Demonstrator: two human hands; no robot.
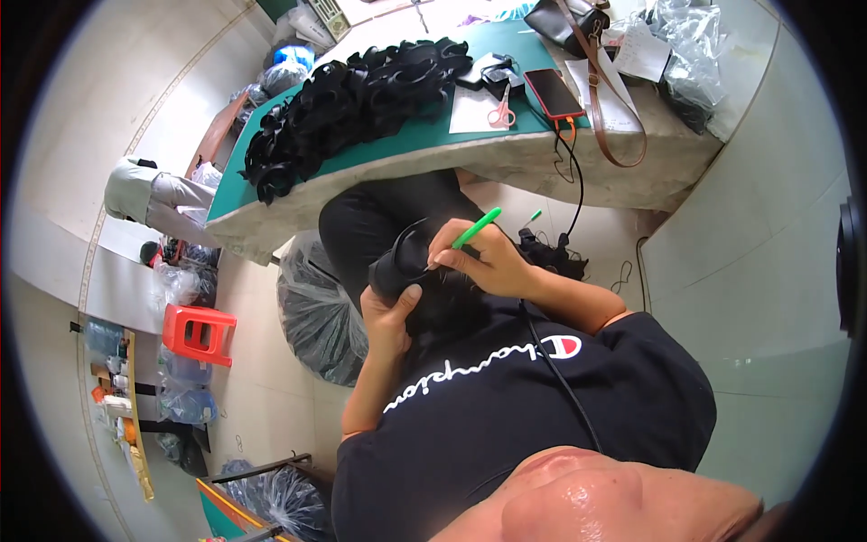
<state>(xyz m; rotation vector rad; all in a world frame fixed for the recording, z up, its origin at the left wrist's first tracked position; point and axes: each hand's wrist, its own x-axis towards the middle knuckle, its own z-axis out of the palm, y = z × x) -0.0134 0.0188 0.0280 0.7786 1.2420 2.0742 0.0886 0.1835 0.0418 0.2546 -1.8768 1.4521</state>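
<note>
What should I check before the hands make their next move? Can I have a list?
1. Left hand holding the black curved piece: ok, the fingers and thumb are around it.
2. Right hand holding the green pen-shaped tool: ok.
3. Tool's tip touching the piece: cannot tell, too small to see.
4. Piece resting on the table: not ok, it's held up off it.
5. Pink-handled scissors away from both hands: ok, they lie on the table.
</note>
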